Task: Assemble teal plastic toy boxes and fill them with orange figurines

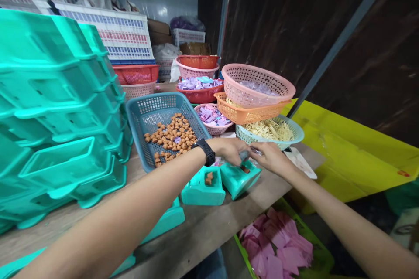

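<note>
My left hand (231, 150), with a black watch on its wrist, is closed around a small greyish object (244, 155) too blurred to name. My right hand (269, 155) meets it from the right, its fingers pinched on something small and shiny. Both hands are just above a tilted teal plastic piece (240, 181) with a brown part in its top. Beside it on the left stands another teal piece (203, 191) holding a small brown part (208, 178).
A blue basket (139, 139) of brown pieces lies beyond my left forearm. Stacked teal parts (59, 96) rise at the left. Baskets of purple pieces (212, 116) and pale strips (270, 130) stand behind my hands. Pink pieces (275, 244) fill a crate below the table edge.
</note>
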### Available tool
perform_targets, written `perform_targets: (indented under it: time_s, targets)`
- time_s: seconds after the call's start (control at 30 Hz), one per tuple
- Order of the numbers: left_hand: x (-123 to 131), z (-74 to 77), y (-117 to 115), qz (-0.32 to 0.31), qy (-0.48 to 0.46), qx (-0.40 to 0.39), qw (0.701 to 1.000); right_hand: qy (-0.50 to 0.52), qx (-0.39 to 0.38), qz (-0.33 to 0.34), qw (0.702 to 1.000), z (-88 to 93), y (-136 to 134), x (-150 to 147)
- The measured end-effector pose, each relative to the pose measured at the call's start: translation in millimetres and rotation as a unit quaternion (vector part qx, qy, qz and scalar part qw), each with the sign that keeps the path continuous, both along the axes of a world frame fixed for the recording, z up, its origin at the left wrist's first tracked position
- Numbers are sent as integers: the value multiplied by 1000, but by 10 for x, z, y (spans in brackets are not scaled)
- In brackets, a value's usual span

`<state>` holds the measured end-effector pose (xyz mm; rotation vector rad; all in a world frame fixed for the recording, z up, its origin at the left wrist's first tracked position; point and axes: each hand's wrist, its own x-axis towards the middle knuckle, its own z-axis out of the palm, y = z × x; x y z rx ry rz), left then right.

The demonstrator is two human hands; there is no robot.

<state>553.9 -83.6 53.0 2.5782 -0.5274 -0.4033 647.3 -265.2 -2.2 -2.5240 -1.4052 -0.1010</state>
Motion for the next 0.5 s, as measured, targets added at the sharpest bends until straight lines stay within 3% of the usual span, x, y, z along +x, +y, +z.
perform_targets:
  time_s: [0.5]
  targets:
    - [-49,-52,124,-21,31,50,998,-33,-69,-1,997,-68,93,1]
